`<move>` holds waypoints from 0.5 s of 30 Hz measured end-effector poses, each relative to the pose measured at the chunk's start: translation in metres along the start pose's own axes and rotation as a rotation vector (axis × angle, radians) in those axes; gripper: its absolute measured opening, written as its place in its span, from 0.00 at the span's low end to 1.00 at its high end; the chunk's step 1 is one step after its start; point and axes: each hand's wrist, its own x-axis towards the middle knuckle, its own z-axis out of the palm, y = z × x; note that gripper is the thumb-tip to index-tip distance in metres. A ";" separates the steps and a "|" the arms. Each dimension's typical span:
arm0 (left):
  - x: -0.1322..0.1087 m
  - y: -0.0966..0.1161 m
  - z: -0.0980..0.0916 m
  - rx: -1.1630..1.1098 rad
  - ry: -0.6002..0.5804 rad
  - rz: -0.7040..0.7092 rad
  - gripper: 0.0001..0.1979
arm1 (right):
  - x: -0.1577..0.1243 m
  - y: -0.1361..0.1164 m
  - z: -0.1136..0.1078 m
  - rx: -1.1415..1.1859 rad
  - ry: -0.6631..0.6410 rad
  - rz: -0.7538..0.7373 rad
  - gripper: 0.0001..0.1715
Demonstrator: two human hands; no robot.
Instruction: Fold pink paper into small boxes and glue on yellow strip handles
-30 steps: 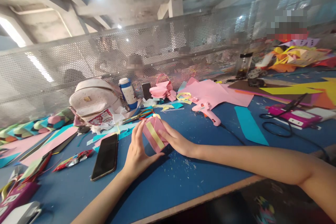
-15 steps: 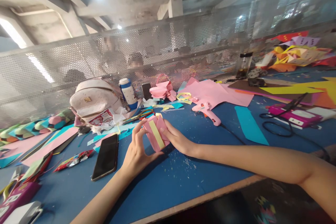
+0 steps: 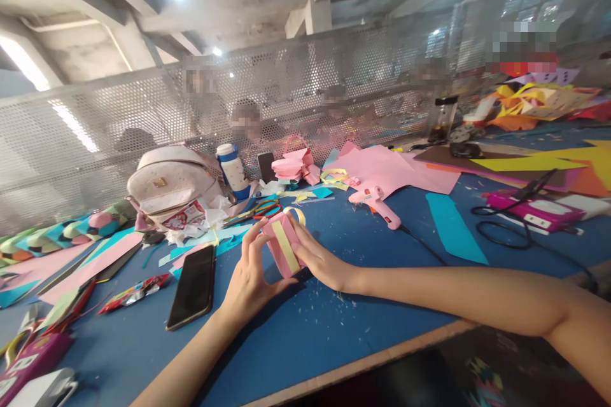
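Note:
Between my two hands is a small pink paper box [image 3: 275, 250], held tilted above the blue tabletop. A pale yellow paper strip [image 3: 285, 248] runs down its near face, and a curled end of yellow strip rises behind the top. My left hand [image 3: 251, 270] grips the box's left side, with the fingers at the upper edge and the thumb under the lower edge. My right hand [image 3: 319, 261] lies along the right side, its fingers pressed on the box near the strip. The box's far side is hidden.
A phone [image 3: 191, 286] lies left of my hands. Ahead are scissors [image 3: 262, 208], a pink glue gun [image 3: 377, 205] with a cord, and pink paper sheets [image 3: 377, 168]. A backpack [image 3: 169, 184] and a bottle [image 3: 233, 172] stand behind. A purple power strip [image 3: 534, 211] is at right.
My right hand's fingers have moved up and over the box's right side. The yellow strip's loose end now curls out further behind the box.

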 end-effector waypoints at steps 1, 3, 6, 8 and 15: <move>0.000 0.000 0.000 -0.007 0.002 0.004 0.42 | 0.000 -0.001 0.000 -0.005 -0.003 -0.011 0.39; 0.000 0.000 -0.001 -0.024 0.011 0.007 0.43 | 0.001 -0.004 -0.002 0.031 -0.002 -0.033 0.38; 0.001 0.001 -0.002 -0.064 0.028 -0.024 0.43 | 0.005 -0.007 -0.005 0.163 0.035 -0.040 0.33; 0.001 0.000 -0.002 -0.101 0.039 -0.066 0.43 | 0.009 -0.008 -0.007 0.235 0.065 -0.029 0.30; 0.001 -0.003 -0.001 -0.142 0.034 -0.119 0.43 | 0.013 0.004 -0.006 0.315 0.083 -0.025 0.32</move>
